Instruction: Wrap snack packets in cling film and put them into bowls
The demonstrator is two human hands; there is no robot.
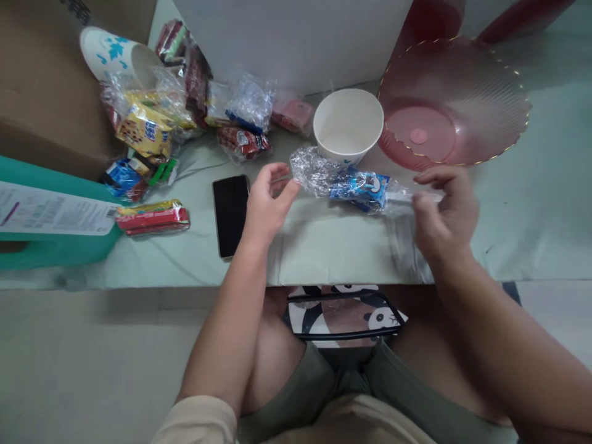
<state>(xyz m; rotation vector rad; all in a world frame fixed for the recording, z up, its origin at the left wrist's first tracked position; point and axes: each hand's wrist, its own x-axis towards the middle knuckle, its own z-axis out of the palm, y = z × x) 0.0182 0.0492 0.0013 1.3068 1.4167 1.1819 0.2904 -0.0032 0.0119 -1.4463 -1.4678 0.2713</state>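
A clear crinkled plastic bag [313, 171] with blue-wrapped snack packs [367, 187] in it lies between my hands, in front of the white paper cup. My left hand [271, 203] has its thumb and curled fingertips at the bag's left end, in a loose pinch. On the other side, my right hand [446, 213] has thumb and forefinger around a whitish strip of plastic that runs out from the bag's right end. The strip is partly hidden by the fingers and blurred. Upright just behind the bag stands the paper cup [348, 123].
Several wrapped snacks [145, 129] are piled at the back left beside a tipped paper cup [118, 58]. A phone [230, 216] lies left of my left hand. A pink gold-rimmed bowl [490, 105] is at right. A cardboard box [41, 92] and teal container [60, 256] border the left.
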